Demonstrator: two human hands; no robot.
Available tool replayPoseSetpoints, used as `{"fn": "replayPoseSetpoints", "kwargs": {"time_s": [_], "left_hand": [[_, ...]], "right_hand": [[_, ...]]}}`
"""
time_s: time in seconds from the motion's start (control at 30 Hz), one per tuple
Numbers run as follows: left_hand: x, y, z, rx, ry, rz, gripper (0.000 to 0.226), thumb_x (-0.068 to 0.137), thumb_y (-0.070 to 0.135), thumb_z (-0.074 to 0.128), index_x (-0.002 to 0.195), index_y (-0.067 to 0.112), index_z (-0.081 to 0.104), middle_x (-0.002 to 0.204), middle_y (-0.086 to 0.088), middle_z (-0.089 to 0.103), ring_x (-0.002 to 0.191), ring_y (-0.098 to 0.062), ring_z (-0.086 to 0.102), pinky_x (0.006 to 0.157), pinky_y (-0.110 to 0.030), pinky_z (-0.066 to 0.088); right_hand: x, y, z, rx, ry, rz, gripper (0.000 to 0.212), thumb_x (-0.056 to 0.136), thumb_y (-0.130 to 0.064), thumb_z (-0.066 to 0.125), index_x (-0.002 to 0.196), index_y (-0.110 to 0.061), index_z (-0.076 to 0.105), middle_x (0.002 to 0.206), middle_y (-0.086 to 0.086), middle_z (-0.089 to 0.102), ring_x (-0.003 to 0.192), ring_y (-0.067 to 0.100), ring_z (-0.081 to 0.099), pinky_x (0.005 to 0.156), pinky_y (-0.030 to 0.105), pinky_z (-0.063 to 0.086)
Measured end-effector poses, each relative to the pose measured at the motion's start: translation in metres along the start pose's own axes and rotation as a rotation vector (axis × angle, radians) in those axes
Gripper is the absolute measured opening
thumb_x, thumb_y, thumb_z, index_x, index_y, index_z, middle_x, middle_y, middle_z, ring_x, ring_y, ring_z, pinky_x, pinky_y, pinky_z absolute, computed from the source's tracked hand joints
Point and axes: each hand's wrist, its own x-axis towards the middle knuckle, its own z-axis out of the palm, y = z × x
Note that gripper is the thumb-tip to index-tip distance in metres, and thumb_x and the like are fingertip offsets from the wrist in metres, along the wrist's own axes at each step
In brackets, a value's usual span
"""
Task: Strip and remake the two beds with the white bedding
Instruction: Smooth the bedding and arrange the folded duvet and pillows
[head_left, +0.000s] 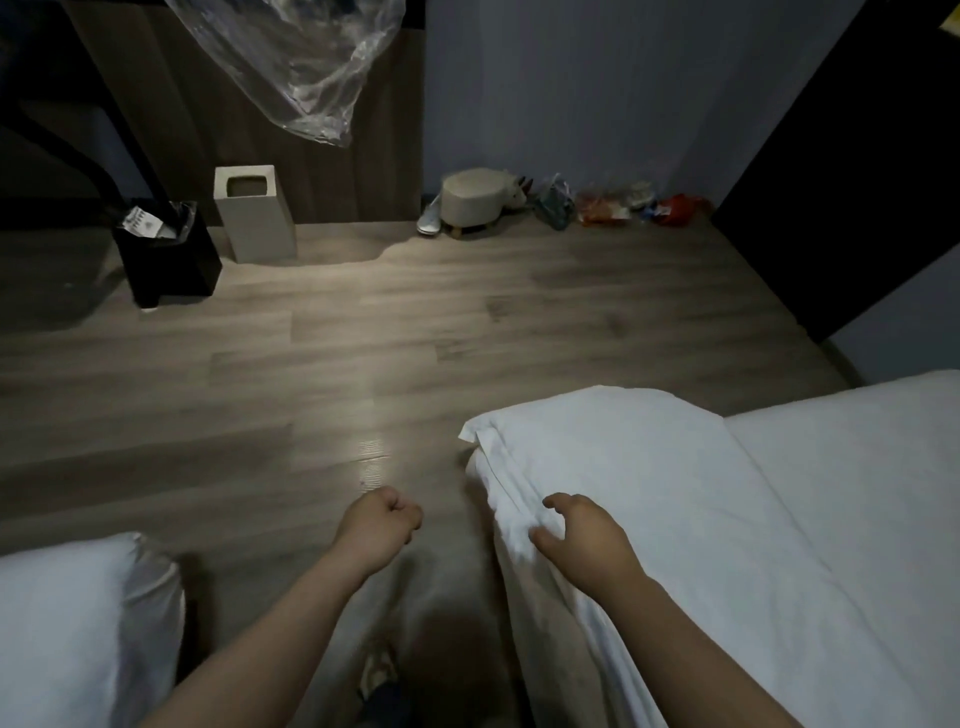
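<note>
A bed (857, 467) with white bedding fills the lower right; a folded white duvet corner (613, 447) overhangs its near edge. My right hand (582, 535) is at that edge, thumb and fingers curved around a bunched fold of the white sheet (511, 525). My left hand (384, 519) hangs over the floor in the gap between the beds, curled into a fist with nothing in it. The second bed's white bedding (72, 623) shows at the lower left.
Wood floor (363, 338) lies ahead. A black bin (166, 254) and a beige bin (257, 213) stand at the back left. A small stool (475, 200), a slipper (431, 218) and bags (623, 202) line the far wall. Clear plastic (306, 57) hangs above.
</note>
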Motion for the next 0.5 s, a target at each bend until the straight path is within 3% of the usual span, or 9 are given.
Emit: {"fn": "replayPoseSetpoints", "kwargs": {"time_s": [0.17, 0.33, 0.5], "left_hand": [[0.039, 0.01, -0.007, 0.066, -0.055, -0.018, 0.019, 0.087, 0.01, 0.057, 0.069, 0.008, 0.062, 0.085, -0.021, 0.069, 0.069, -0.025, 0.061, 0.056, -0.023, 0.04], [0.069, 0.025, -0.006, 0.148, -0.095, -0.026, 0.02, 0.089, 0.022, 0.059, 0.082, 0.005, 0.069, 0.088, -0.012, 0.073, 0.082, -0.026, 0.07, 0.074, -0.035, 0.053], [0.1, 0.052, 0.005, 0.137, -0.102, -0.054, 0.024, 0.081, 0.03, 0.061, 0.067, 0.011, 0.064, 0.086, -0.018, 0.072, 0.084, -0.032, 0.069, 0.07, -0.031, 0.047]], "right_hand": [[0.029, -0.007, 0.0, -0.01, -0.034, 0.055, 0.05, 0.091, -0.041, 0.056, 0.136, -0.021, 0.047, 0.134, 0.0, 0.053, 0.122, 0.017, 0.051, 0.098, 0.027, 0.041], [0.06, 0.003, -0.002, 0.02, -0.1, 0.114, 0.054, 0.091, -0.04, 0.057, 0.139, -0.019, 0.044, 0.135, 0.001, 0.051, 0.124, 0.016, 0.049, 0.099, 0.024, 0.038], [0.106, 0.02, -0.007, 0.035, -0.104, 0.144, 0.058, 0.091, -0.043, 0.058, 0.141, -0.019, 0.042, 0.136, 0.003, 0.048, 0.124, 0.016, 0.049, 0.1, 0.023, 0.037]]}}
